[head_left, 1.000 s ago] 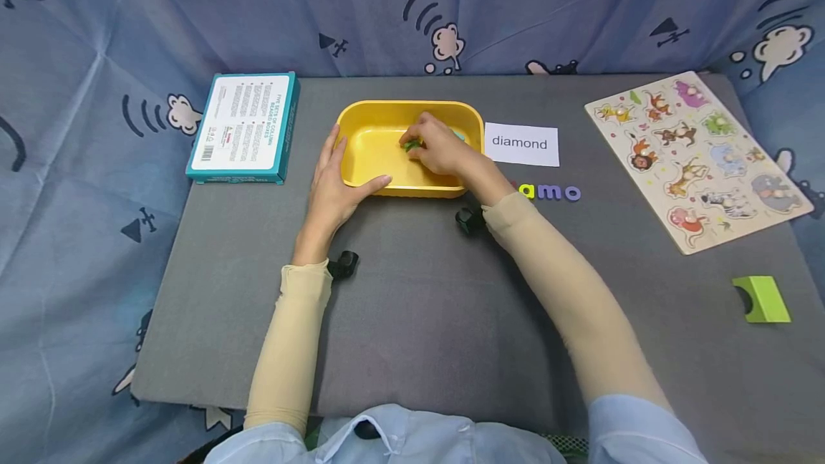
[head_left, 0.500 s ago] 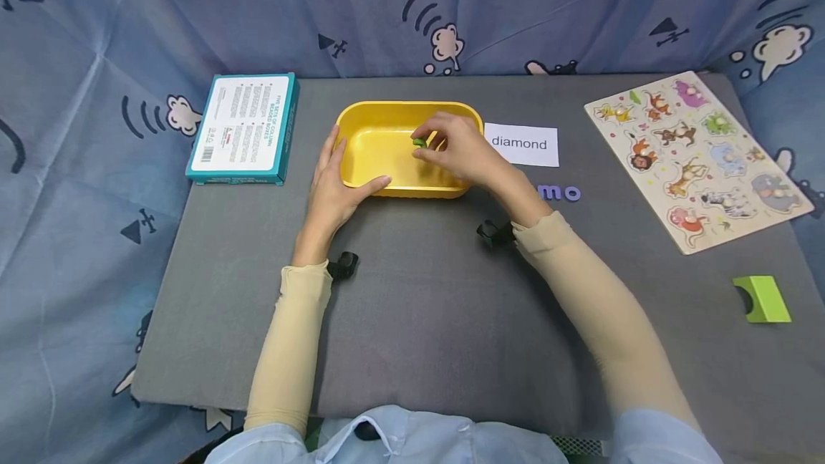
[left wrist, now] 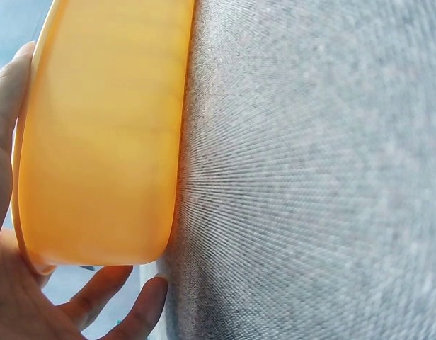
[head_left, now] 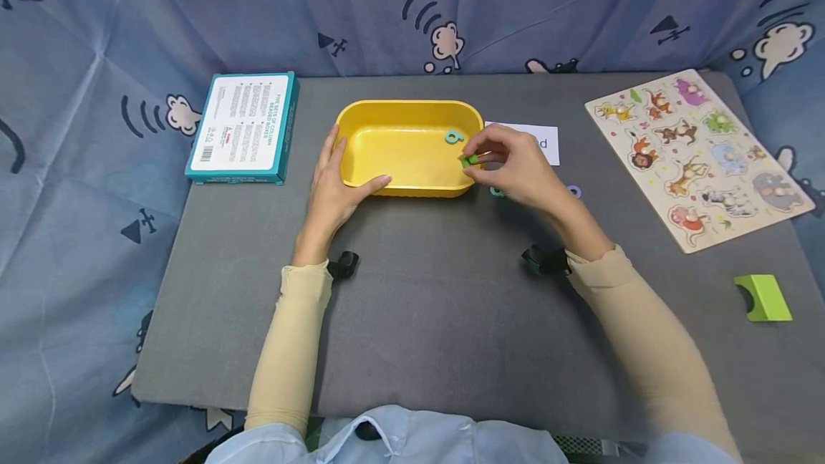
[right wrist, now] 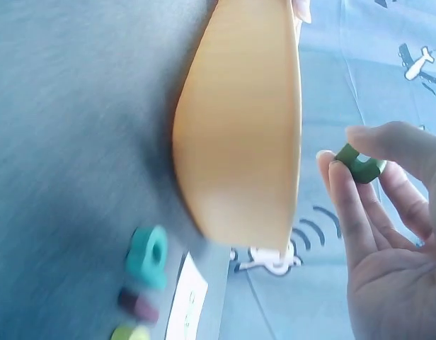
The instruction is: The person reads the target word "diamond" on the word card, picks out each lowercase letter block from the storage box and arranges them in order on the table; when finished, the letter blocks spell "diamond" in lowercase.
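My left hand (head_left: 333, 181) rests against the left end of the yellow tray (head_left: 399, 107), fingers straight along its side and thumb over the near rim. In the left wrist view, the tray's wall (left wrist: 105, 142) lies beside that hand. My right hand (head_left: 522, 167) pinches a small green arch-shaped letter (right wrist: 361, 167) between thumb and fingertips, over the tray's right rim. One teal letter (head_left: 454, 137) lies inside the tray. On the table, a teal letter (head_left: 496, 192) and a purple letter o (head_left: 573, 192) show around the right hand, which hides others.
A white word card (head_left: 548, 145), partly covered by the right hand, lies right of the tray. A teal box (head_left: 245, 127) lies at the back left. An animal puzzle board (head_left: 696, 160) and a green arch block (head_left: 763, 298) lie on the right. Blue cloth (head_left: 541, 13) hangs behind.
My right hand has lifted the green letter from inside the tray and carried it right to the rim. The teal letter in the tray has come into view. The left hand stays put.
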Demonstrator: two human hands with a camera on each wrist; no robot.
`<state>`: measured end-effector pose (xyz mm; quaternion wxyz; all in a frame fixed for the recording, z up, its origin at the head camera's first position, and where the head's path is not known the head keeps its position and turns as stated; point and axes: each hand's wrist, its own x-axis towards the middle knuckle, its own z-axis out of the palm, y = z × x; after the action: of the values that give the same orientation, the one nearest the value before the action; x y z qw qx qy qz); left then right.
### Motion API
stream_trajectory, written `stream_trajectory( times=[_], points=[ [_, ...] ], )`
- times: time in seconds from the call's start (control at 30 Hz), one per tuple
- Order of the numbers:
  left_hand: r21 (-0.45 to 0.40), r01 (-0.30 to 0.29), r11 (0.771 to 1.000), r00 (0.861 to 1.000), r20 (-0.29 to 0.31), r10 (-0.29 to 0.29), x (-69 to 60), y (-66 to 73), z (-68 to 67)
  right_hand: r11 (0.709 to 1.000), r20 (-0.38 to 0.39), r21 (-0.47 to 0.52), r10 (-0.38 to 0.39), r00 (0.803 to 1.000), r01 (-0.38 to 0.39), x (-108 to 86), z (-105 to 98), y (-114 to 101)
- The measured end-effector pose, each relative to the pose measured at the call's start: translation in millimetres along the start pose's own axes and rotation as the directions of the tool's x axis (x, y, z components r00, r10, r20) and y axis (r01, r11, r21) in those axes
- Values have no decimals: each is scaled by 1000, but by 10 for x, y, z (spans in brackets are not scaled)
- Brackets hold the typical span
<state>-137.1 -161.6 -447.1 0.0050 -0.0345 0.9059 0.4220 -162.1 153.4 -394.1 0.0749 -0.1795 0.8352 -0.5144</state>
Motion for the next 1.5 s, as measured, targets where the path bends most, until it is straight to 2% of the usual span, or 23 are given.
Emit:
stream_trajectory(
  times=[0.27, 0.47, 0.67, 0.77, 0.87, 0.97, 1.07, 1.3, 1.5],
  points=[
    [-1, 5, 1000, 1000, -2, -5, 4, -1, 2, 992, -137, -125, -44, 990, 27, -294, -314, 177],
    [-3, 7, 1000, 1000, 0, -7, 4, -7, 7, 995, -172, -87, 31, 985, -47, -485, -574, 360],
    [2, 5, 1000, 1000, -1, -5, -2, -10, 13, 995, -185, -73, 57, 981, -72, -678, -758, 511],
    [4, 4, 1000, 1000, 1, -4, -4, -6, 14, 984, -199, -160, 45, 979, -78, -766, -849, 587],
    [1, 3, 1000, 1000, 3, -3, -6, -3, 10, 946, -212, -309, 28, 977, -94, -850, -948, 683],
    [-1, 0, 1000, 1000, 2, 0, -9, -5, 4, 898, -207, -424, 26, 978, -114, -917, -1040, 792],
    [2, -5, 1000, 1000, -1, 5, -9, -8, 1, 877, -185, -466, 35, 982, -119, -960, -1100, 887],
    [11, -9, 1000, 1000, -2, 9, -2, -10, 6, 880, -161, -454, 74, 984, -141, -982, -1121, 1019],
    [8, 6, 1000, 1000, 0, -6, -7, 2, 4, 887, -140, -418, 148, 979, -194, -949, -1096, 1052]
  ],
)
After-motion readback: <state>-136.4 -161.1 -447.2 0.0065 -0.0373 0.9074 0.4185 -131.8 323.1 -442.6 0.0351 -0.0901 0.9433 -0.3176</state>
